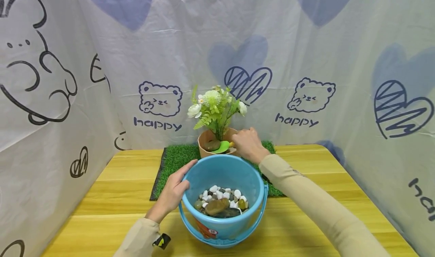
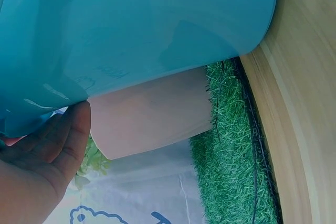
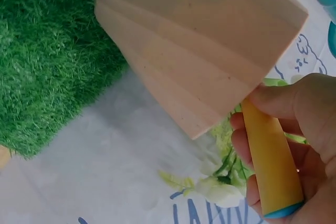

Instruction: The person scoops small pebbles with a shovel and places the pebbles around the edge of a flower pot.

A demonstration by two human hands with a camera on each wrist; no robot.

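A light blue bucket (image 1: 234, 228) stands at the front, holding white pebbles (image 1: 236, 194) and a few larger brown and dark stones (image 1: 217, 206). My left hand (image 1: 172, 191) grips its left rim, thumb at the edge and fingers against the outside. Behind the bucket is a peach-coloured pot (image 3: 199, 51) with white and green artificial flowers (image 1: 217, 110). My right hand (image 1: 249, 143) grips the yellow handle (image 3: 273, 161) of a toy shovel at the pot's right rim. The shovel's green blade (image 1: 222, 147) lies inside the pot, beside a brown stone (image 1: 211, 145).
The pot stands on a green artificial grass mat (image 1: 180, 157) with a dark edge, on a yellow wood-grain table (image 1: 112, 208). A white cloth (image 1: 163, 53) with printed bears and hearts hangs behind and at both sides. The bucket's handle (image 1: 263, 202) hangs down at its front.
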